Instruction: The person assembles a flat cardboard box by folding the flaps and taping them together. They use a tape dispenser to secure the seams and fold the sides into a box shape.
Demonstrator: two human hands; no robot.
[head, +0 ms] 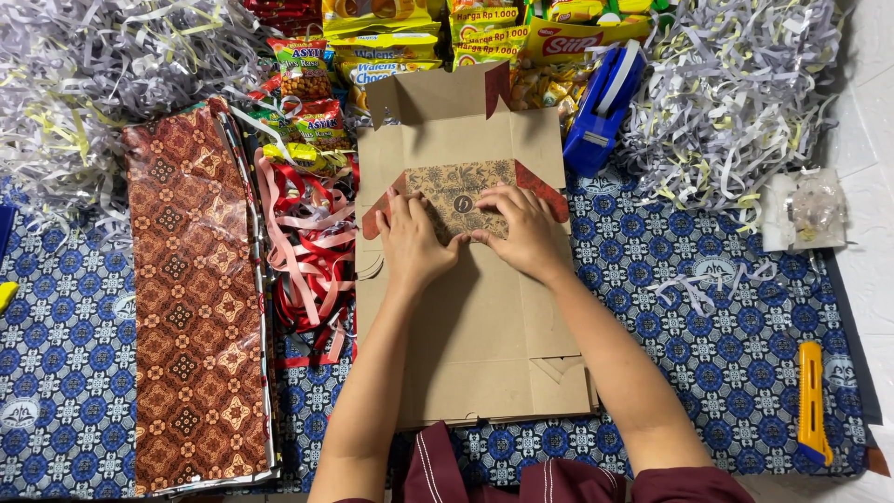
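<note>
A flat brown cardboard box blank [484, 335] lies unfolded on the blue patterned cloth [708, 307] in front of me. Across its middle, a flap with a brown floral print and red corners [456, 182] is folded over. My left hand [410, 244] presses on the flap's left part, fingers spread flat. My right hand [521, 233] presses on its right part, fingertips near a small round mark. Neither hand grips anything.
A stack of brown batik-print sheets [196, 307] lies at the left, red and pink ribbons [312, 251] beside it. Snack packets [391, 47] and a blue tape dispenser [601, 107] sit behind the box. Shredded paper [745, 93] fills both far corners. A yellow utility knife [812, 401] lies at right.
</note>
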